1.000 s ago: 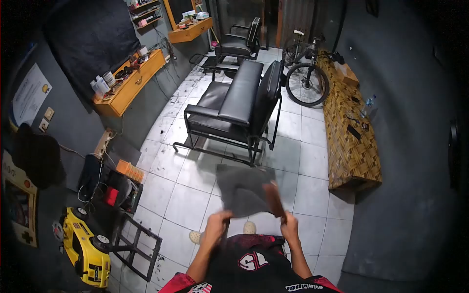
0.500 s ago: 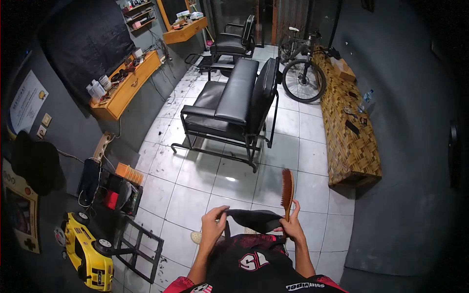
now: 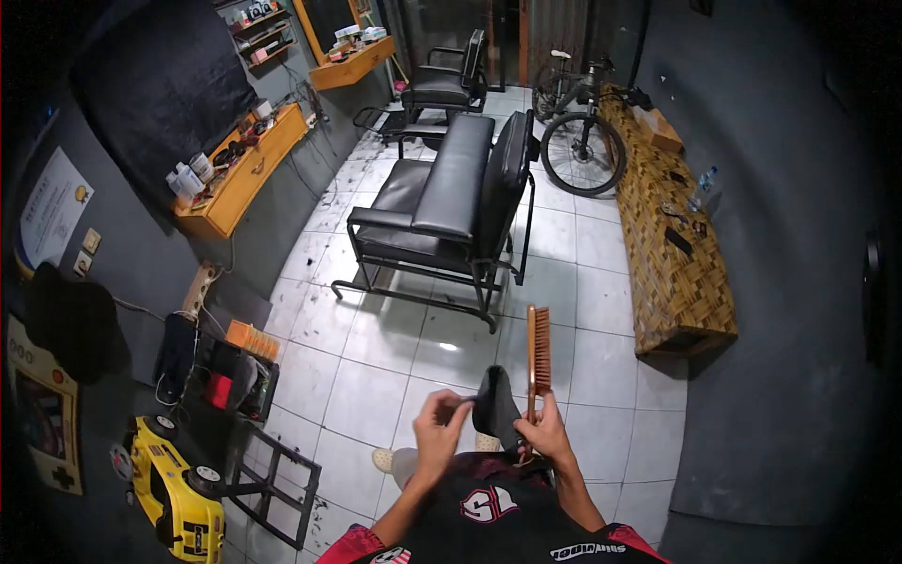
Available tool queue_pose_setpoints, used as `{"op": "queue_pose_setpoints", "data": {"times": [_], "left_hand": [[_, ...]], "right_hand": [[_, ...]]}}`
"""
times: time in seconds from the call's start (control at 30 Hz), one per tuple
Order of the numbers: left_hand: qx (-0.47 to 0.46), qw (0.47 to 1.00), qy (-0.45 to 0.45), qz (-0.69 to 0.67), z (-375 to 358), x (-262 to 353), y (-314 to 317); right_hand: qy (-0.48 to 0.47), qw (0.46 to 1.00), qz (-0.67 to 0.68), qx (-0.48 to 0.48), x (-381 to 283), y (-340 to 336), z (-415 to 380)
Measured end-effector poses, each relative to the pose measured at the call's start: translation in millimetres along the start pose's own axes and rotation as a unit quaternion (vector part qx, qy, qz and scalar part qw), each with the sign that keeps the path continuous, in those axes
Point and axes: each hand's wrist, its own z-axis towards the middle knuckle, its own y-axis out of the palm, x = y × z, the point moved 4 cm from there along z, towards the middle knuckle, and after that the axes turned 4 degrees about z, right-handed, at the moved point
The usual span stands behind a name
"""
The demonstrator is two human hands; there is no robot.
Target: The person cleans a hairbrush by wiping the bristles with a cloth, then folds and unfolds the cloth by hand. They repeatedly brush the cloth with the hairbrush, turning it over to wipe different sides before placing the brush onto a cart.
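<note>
Upright in my right hand (image 3: 547, 438) is a wooden brush (image 3: 533, 350), held by its handle with the bristles facing right. The same hand also grips the lower end of a black, flexible, cloth-like piece (image 3: 496, 412). That piece stands folded between my hands, its upper end curling up. My left hand (image 3: 442, 434) pinches a small corner at its left side. Both hands are in front of my dark shirt, above the tiled floor.
A black barber chair (image 3: 442, 202) with a padded board across its arms stands ahead. At right runs a woven-pattern bench (image 3: 672, 273), with a bicycle (image 3: 583, 141) behind. At left are a wooden shelf (image 3: 249, 183), a tool box (image 3: 240, 381) and a yellow toy car (image 3: 174, 493).
The black piece, stretched sideways before, is now folded and upright. My left hand has moved right, closer to my right hand. The brush has turned, its bristles swinging from left to right.
</note>
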Motion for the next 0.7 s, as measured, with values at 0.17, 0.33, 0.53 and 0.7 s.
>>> {"op": "queue_pose_setpoints", "data": {"times": [0.17,0.33,0.53,0.7], "left_hand": [[-0.116,0.982,0.067,0.13,-15,-1,22],[-0.119,0.984,0.059,0.119,-19,5,25],[-0.121,0.966,0.15,0.173,-23,6,31],[-0.146,0.944,0.214,0.203,-22,7,35]], "right_hand": [[-0.029,0.998,0.045,-0.043,1,15,4],[-0.011,0.994,0.088,-0.069,3,16,4],[-0.019,0.989,0.141,-0.044,10,17,4],[-0.007,0.99,0.143,-0.011,9,17,0]]}}
